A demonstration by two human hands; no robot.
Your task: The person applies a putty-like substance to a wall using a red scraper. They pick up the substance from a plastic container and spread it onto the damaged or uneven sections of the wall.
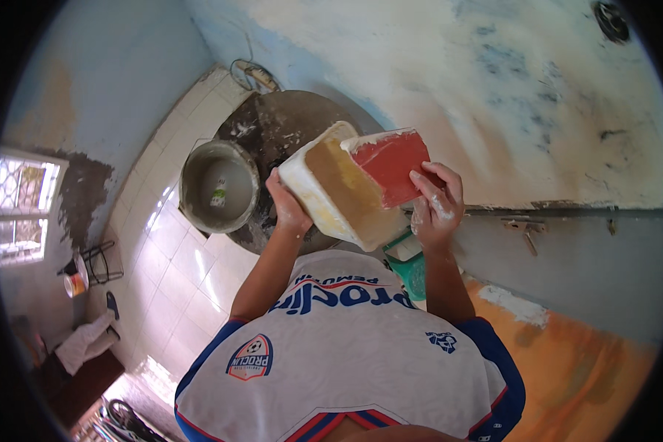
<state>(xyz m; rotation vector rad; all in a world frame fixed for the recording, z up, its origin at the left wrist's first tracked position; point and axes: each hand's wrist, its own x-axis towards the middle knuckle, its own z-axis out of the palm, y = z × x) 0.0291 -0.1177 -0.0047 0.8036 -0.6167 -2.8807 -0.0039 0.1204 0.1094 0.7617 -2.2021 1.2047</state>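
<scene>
My left hand grips the side of a white rectangular plastic tub, which is tilted. Yellowish smears mark its outside, and a pale coating lines its inside. In my right hand is a flat red putty spreader, closed between thumb and fingers. White putty clings to the spreader's far edge, and it overlaps the tub's right rim. Whitish residue covers the fingers of my right hand.
A round, dark, mortar-stained tray lies on the tiled floor beyond the tub. Left of it stands a bucket holding cloudy liquid. A green object sits below the tub. The patchy wall rises ahead, near a metal latch.
</scene>
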